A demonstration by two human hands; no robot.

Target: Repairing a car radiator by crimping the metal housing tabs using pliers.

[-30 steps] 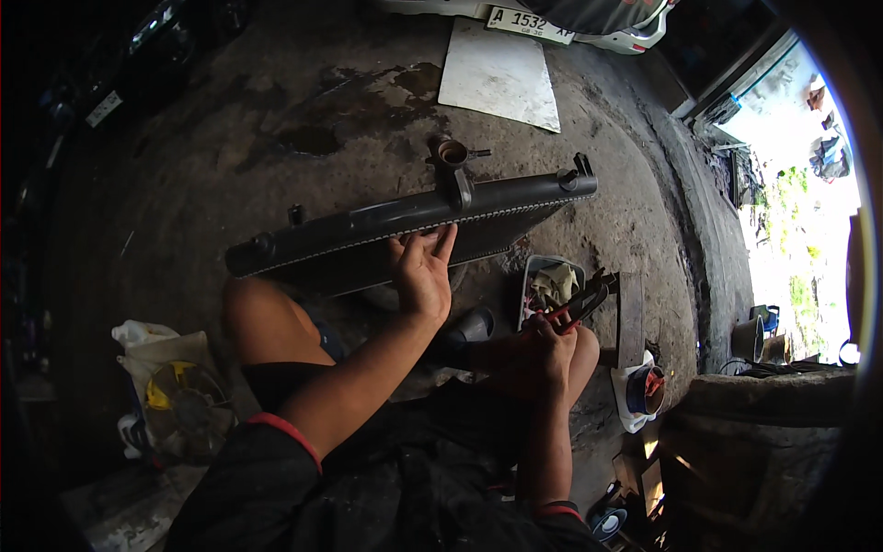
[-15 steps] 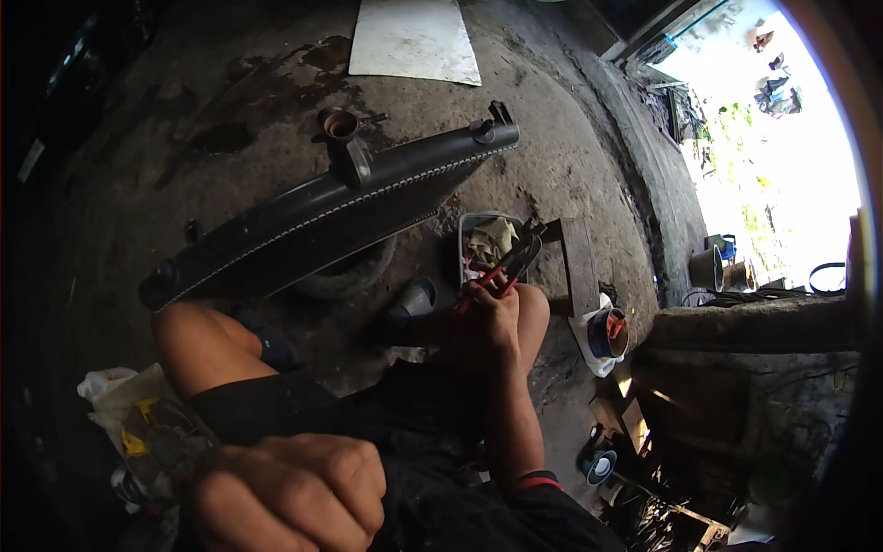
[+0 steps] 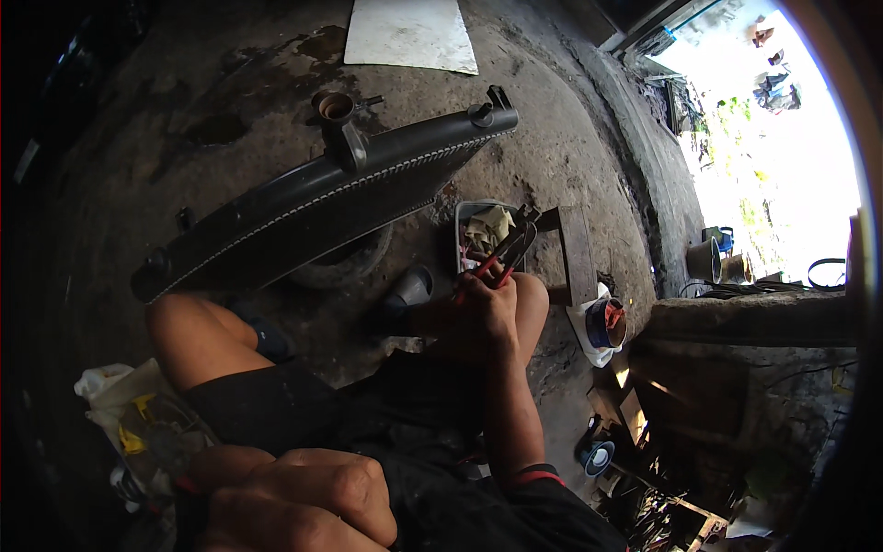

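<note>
My right hand [image 3: 492,305] rests by my right knee, fingers wrapped round the red handles of a pair of pliers [image 3: 517,247]. Their dark jaws point up and away over a grey plastic bin [image 3: 459,241] that holds pale cloth and small items. Close to the camera at the lower left, my left hand [image 3: 308,492] is closed with its knuckles up; whatever its fingers may hold is hidden. A black car radiator [image 3: 386,177] stands tilted in front of my knees, apart from both hands. Its filler neck [image 3: 337,118] sticks up from the top tank.
A tyre [image 3: 354,260] lies under the radiator. Right of the bin stands a small wooden stool [image 3: 578,253], with a round tin [image 3: 605,324] nearer me. A bag with yellow items [image 3: 133,432] sits at my left. A white sheet [image 3: 409,37] lies on the far floor.
My left fist has rolled over and sunk lower in the picture. In my right hand the pliers have turned a little and their handles show wider apart. The radiator stays in place.
</note>
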